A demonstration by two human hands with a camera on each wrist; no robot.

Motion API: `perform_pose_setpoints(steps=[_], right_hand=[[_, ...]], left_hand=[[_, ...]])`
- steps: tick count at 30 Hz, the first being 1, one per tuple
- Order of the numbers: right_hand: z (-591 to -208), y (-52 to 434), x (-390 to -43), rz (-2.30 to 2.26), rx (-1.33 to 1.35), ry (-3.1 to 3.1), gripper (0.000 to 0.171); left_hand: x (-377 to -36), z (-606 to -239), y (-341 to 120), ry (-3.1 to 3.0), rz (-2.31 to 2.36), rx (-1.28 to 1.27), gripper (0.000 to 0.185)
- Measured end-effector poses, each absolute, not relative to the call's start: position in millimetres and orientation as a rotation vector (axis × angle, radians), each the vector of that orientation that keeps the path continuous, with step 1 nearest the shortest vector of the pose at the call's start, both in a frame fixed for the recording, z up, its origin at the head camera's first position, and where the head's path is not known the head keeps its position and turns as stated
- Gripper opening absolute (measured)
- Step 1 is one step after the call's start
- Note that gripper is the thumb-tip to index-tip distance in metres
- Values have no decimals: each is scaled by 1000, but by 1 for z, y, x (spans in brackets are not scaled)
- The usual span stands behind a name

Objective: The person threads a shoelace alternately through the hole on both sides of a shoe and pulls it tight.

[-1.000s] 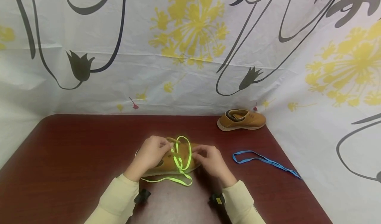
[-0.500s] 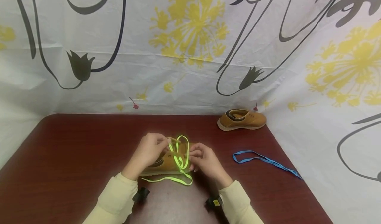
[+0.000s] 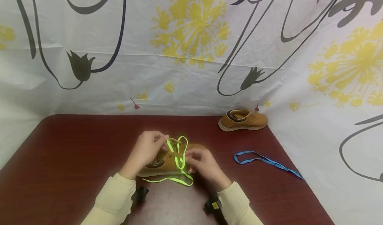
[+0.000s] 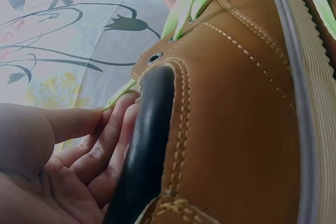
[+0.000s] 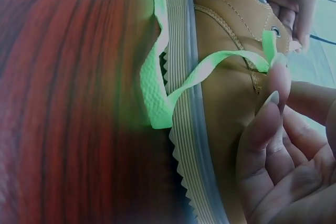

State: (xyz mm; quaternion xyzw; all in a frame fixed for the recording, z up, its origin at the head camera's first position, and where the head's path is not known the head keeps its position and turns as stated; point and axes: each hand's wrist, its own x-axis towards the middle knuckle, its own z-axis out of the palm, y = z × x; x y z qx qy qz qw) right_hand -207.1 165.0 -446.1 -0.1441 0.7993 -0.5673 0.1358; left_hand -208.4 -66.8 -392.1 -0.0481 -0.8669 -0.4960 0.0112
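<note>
Green ribbony lace [image 5: 155,90] crosses the smooth shoe [image 4: 236,108], pinched by your left fingers [image 4: 100,148] at ten o'clock, right fingers [image 5: 278,83] at three.

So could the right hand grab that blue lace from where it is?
Probably yes. The blue lace lies on the table out to the right hand's own side, and I see nothing between them. But its fingers look busy with the green lace, so it might need to let go first.
</note>
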Motion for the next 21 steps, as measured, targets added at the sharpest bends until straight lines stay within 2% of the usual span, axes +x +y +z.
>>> perform_pose_setpoints(steps=[21], right_hand=[[-446,165,-206,-1653,-443,2323,17]], left_hand=[[-211,-373,-114,-2496,-1600,62,35]])
